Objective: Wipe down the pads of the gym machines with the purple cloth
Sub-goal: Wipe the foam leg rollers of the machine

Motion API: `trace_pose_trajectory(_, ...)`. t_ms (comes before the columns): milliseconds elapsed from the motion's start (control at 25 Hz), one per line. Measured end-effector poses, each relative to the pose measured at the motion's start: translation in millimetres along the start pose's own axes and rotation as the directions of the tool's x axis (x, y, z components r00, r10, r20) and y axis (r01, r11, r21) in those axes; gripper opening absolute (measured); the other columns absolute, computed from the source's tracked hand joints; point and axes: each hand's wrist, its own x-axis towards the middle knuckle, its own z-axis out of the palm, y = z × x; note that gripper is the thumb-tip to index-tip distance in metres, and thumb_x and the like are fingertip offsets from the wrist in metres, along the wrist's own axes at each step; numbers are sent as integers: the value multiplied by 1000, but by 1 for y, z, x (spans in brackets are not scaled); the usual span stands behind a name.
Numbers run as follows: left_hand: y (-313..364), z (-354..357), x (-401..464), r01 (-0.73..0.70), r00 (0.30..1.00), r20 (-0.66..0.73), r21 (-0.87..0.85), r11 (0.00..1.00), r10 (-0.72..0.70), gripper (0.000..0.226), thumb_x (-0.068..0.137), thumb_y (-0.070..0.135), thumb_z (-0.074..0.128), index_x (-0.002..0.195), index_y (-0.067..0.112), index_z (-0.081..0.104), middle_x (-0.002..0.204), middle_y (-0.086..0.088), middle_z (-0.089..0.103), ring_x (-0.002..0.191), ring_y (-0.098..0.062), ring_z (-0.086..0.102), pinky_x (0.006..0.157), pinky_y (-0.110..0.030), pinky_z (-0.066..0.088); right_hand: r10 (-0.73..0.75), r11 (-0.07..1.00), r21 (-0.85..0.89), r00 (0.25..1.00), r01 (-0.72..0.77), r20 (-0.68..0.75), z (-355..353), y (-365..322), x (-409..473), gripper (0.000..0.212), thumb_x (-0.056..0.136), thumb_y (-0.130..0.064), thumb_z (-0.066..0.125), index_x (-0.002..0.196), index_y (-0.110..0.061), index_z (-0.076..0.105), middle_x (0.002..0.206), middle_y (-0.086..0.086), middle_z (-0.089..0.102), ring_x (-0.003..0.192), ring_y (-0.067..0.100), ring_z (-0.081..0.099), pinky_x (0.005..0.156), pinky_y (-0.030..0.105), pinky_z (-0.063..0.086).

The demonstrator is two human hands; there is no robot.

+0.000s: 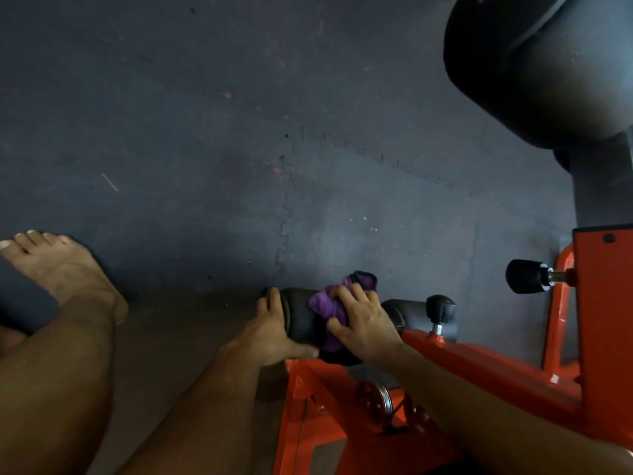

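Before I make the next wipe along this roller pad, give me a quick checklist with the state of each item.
1. Purple cloth is on the black roller pad: ok.
2. Right hand presses the cloth to the pad: ok.
3. Left hand steadies the pad's outer end: ok.
4. Left thumb sits clear of the cloth's path: not ok, it lies right beside the cloth.
5. Pad's underside wiped: cannot tell.
6. Black knob is clear of the right hand: ok.
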Motion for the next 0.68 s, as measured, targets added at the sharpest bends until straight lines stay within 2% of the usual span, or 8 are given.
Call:
trace_pose_trajectory(80, 3, -2, -2, -11, 999, -46, -105, 994, 7, 129, 80, 64, 78, 164, 13, -5, 169, -12, 8, 153, -33, 28, 119, -42, 32, 123, 992, -17, 992, -123, 12, -2, 7, 22, 61, 80, -68, 36, 128, -32, 47, 128, 2, 48, 118, 32, 46, 96, 51, 46)
trace_pose_trajectory(160, 7, -3, -2, -26, 997, -81, -146, 989, 15, 116, 84, 57, 79, 162, 10, 7, 165, -13, 19, 148, -33, 34, 116, -41, 35, 284, 954, 53, 947, -295, 151, -6, 14, 57, 51, 91, -64, 43, 122, -26, 55, 126, 9, 53, 120, 35, 51, 104, 49, 41)
trace_pose_trajectory(240, 6, -5, 2, -13, 997, -82, -140, 990, 2, 120, 79, 53, 85, 160, 6, 11, 165, -14, 20, 148, -33, 34, 116, -41, 35, 351, 901, 141, 879, -411, 322, -11, 12, 94, 41, 90, -60, 57, 108, -25, 66, 123, 11, 63, 112, 32, 59, 103, 43, 45)
trace_pose_trajectory(320, 1, -4, 2, -12, 999, -45, -97, 995, 8, 134, 74, 49, 90, 162, 6, -1, 169, -14, 10, 152, -33, 27, 119, -41, 32, 276, 919, 134, 848, -371, 453, -13, -19, 122, 35, 85, -51, 66, 103, -21, 74, 117, 8, 70, 105, 28, 64, 99, 40, 51)
trace_pose_trajectory(400, -1, -2, -4, -31, 999, -11, -10, 999, 31, 143, 71, 42, 93, 163, 9, -12, 168, -12, 3, 151, -36, 28, 119, -43, 34, 130, 965, 136, 861, -223, 491, -9, -62, 135, 30, 92, -42, 60, 108, -21, 73, 120, 8, 69, 109, 28, 63, 98, 37, 50)
trace_pose_trajectory(480, -1, 2, -2, -22, 999, -24, 66, 998, 24, 141, 71, 35, 94, 162, 11, -11, 166, -13, 6, 145, -41, 39, 114, -48, 40, 3, 984, 161, 916, -75, 402, -8, -75, 123, 31, 96, -45, 53, 114, -25, 69, 124, 7, 66, 113, 27, 60, 96, 37, 48)
trace_pose_trajectory(560, -2, 8, -2, -29, 997, -65, 104, 994, 36, 129, 76, 28, 89, 161, 15, -6, 165, -16, 11, 137, -43, 48, 109, -49, 44, -56, 984, 177, 983, 24, 177, -6, -48, 84, 38, 93, -49, 50, 119, -25, 64, 123, 7, 64, 113, 29, 58, 97, 41, 47)
trace_pose_trajectory(680, -5, 3, 2, -23, 1000, -19, 96, 995, 25, 142, 72, 32, 93, 162, 13, -15, 171, -15, -3, 144, -43, 40, 115, -48, 40, 37, 991, 131, 999, -36, -3, 6, 29, 35, 58, 85, -55, 41, 130, -24, 59, 124, 7, 57, 112, 31, 53, 100, 42, 43)
